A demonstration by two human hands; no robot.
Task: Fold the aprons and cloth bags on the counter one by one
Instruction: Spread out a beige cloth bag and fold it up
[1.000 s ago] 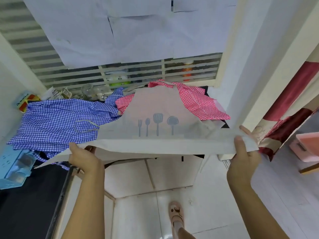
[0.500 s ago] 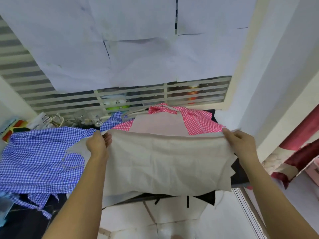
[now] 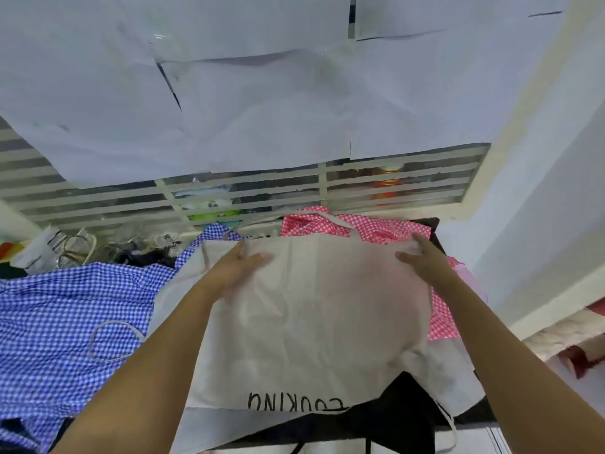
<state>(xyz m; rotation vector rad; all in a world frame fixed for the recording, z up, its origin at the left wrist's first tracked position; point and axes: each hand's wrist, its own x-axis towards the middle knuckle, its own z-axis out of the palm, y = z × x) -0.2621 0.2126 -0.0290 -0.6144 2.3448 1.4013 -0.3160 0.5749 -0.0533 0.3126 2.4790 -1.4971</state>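
A beige apron (image 3: 314, 319) lies folded over on the counter in the middle, with black lettering along its near edge. My left hand (image 3: 239, 263) rests flat on its far left part, fingers spread. At the far right corner of the fold my right hand (image 3: 422, 257) presses down with its fingers apart. A blue checked apron (image 3: 65, 316) is spread out to the left. Behind and to the right of the beige one lies a pink checked apron (image 3: 370, 229), partly covered. A black cloth (image 3: 402, 411) shows under the beige apron's near edge.
A barred window (image 3: 262, 198) with white paper sheets (image 3: 262, 93) taped over it runs behind the counter. Metal clips and small clutter (image 3: 75, 247) sit at the back left. A white wall (image 3: 540, 208) stands to the right.
Both hands carried the beige apron's near edge up and away over the utensil print, laid it down on the far part, and now rest flat on it.
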